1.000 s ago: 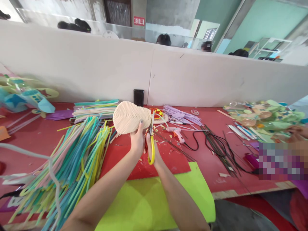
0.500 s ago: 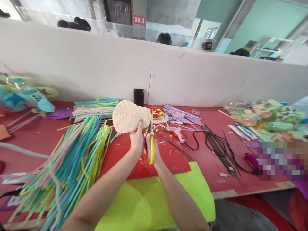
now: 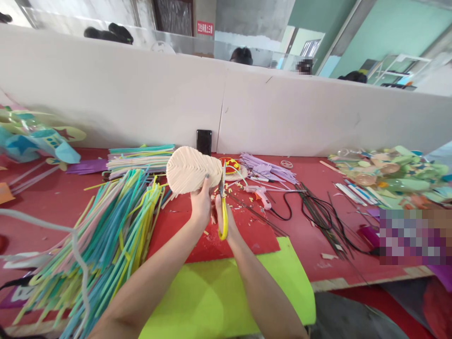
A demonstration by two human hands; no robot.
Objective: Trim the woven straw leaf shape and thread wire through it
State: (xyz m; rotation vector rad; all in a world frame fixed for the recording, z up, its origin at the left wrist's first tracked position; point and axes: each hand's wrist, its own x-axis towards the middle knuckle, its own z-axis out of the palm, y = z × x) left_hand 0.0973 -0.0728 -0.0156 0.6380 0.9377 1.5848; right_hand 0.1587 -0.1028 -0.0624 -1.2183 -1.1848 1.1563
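Red tabletop point(image 3: 307, 169): left hand point(image 3: 201, 203) pinches ribbed cream paddle point(image 3: 189, 169), seemingly steadied for yellow-handled metal scissors point(image 3: 223, 202) gripped by right hand point(image 3: 230, 221).

The ribbed cream piece point(image 3: 189, 170) has yellow-handled scissors point(image 3: 224, 209) at its narrow end.

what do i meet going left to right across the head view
Blue-and-green star-decorated crafts, flat purple sheets, cream ribbed leaf-shaped piece, yellow-handled metal scissors, pink glue gun, bundle of thin dark rods, pile of pale green and peach crafts.
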